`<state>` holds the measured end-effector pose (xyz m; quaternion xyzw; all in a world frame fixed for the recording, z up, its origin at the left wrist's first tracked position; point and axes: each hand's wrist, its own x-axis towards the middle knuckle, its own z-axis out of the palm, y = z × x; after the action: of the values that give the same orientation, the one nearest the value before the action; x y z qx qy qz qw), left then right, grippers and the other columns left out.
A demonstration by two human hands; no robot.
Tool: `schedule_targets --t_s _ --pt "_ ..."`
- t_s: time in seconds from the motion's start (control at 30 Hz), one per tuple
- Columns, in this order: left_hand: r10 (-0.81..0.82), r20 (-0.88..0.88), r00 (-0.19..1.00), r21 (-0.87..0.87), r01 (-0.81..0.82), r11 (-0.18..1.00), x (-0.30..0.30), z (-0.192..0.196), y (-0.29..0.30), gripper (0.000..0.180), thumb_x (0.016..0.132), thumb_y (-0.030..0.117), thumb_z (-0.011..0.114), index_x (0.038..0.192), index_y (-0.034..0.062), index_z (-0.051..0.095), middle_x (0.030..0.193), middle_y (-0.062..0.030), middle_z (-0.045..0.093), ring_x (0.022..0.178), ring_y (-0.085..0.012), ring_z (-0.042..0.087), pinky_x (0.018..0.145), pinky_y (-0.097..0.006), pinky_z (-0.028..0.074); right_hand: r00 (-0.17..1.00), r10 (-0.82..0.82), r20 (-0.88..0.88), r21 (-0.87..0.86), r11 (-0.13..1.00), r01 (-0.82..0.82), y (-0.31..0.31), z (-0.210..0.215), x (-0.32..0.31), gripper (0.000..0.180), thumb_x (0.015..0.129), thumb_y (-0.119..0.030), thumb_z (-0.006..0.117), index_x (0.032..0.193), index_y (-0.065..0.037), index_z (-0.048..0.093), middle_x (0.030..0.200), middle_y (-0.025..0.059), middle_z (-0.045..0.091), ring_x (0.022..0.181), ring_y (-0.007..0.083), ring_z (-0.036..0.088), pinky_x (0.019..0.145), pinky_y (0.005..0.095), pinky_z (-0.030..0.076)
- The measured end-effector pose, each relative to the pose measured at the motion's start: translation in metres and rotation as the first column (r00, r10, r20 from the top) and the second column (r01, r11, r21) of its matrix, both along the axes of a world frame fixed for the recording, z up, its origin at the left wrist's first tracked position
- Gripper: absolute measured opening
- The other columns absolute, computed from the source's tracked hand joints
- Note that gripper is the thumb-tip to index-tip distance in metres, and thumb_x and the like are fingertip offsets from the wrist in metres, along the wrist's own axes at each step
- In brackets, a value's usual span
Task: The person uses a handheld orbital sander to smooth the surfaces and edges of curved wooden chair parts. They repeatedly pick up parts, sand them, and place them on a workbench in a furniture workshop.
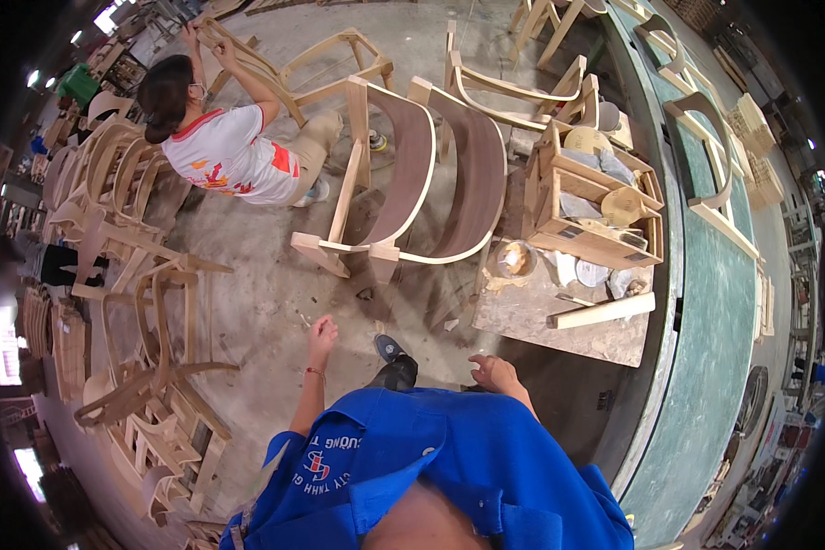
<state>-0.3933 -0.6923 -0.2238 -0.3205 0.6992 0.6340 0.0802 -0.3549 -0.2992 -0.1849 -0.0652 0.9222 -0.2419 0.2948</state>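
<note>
My left hand (322, 337) is raised over the concrete floor, its fingers drawn together. A thin pale sliver shows at the fingertips, too small to name. My right hand (496, 374) hangs beside the near left corner of a low worktable (522, 307), fingers loosely bent and apart, holding nothing. Ahead of both hands stand two wooden chair frames with curved dark-faced backrests, one on the left (403, 170) and one on the right (477, 183). On the worktable are a round bowl (516, 259) with pale stuff in it and a long wooden piece (605, 311).
A divided wooden box (559, 215) holds sanding discs at the worktable's far side. A long green bench (697, 367) runs along the right, with chair parts (706, 147) on it. Stacked chair frames (160, 321) crowd the left. A co-worker (229, 156) handles another frame (257, 69).
</note>
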Motion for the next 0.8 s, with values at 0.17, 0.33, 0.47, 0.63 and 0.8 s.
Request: schedule_targets --t_s 0.17,0.33,0.47,0.63,0.8 --pt "0.017 -0.209 0.978 -0.199 -0.060 0.978 -0.057 0.005 -0.052 0.037 0.098 0.026 0.048 0.123 0.0004 0.051 0.104 -0.0051 0.061 0.090 -0.0129 0.058 0.077 -0.024 0.046 0.996 -0.014 0.083 -0.075 0.997 0.021 -0.063 0.009 -0.008 0.036 0.081 -0.027 0.060 0.116 -0.015 0.060 0.097 0.0175 0.065 0.093 0.0342 0.063 0.080 0.0436 0.050" --pt "0.070 -0.439 0.896 -0.315 -0.226 0.922 -0.122 0.032 -0.050 0.045 0.097 0.031 0.048 0.129 -0.0005 0.047 0.120 -0.0124 0.056 0.108 -0.0210 0.054 0.093 -0.032 0.042 0.997 -0.067 0.044 -0.067 0.995 0.070 -0.075 0.009 -0.019 0.036 0.081 -0.026 0.061 0.115 -0.015 0.060 0.096 0.0163 0.066 0.091 0.0341 0.063 0.080 0.0427 0.050" --pt "-0.153 -0.404 0.902 -0.594 -0.131 0.794 -0.155 0.046 -0.058 0.042 0.096 0.030 0.047 0.127 0.0021 0.050 0.125 -0.0146 0.055 0.114 -0.0265 0.053 0.095 -0.035 0.040 0.987 -0.157 0.043 -0.141 0.977 0.162 -0.087 0.016 -0.051 0.033 0.081 -0.024 0.061 0.113 -0.015 0.062 0.094 0.0167 0.066 0.086 0.0345 0.064 0.074 0.0428 0.051" --pt "-0.312 -0.192 0.930 -0.652 0.117 0.749 -0.183 0.045 -0.067 0.035 0.095 0.027 0.046 0.122 0.0075 0.056 0.112 -0.0127 0.062 0.104 -0.0239 0.059 0.091 -0.034 0.043 0.923 -0.367 -0.114 -0.273 0.905 0.326 -0.094 0.034 -0.118 0.028 0.082 -0.017 0.059 0.109 -0.012 0.063 0.093 0.0167 0.065 0.084 0.0349 0.064 0.071 0.0444 0.051" --pt "-0.290 -0.020 0.957 -0.606 0.219 0.765 -0.212 0.040 -0.061 0.031 0.095 0.024 0.045 0.114 0.0063 0.060 0.087 -0.0083 0.067 0.077 -0.0165 0.062 0.076 -0.030 0.046 0.706 -0.456 -0.542 -0.243 0.889 0.388 -0.073 0.015 -0.203 0.041 0.080 -0.009 0.058 0.121 -0.013 0.057 0.113 0.0216 0.057 0.100 0.0386 0.058 0.078 0.0432 0.050"
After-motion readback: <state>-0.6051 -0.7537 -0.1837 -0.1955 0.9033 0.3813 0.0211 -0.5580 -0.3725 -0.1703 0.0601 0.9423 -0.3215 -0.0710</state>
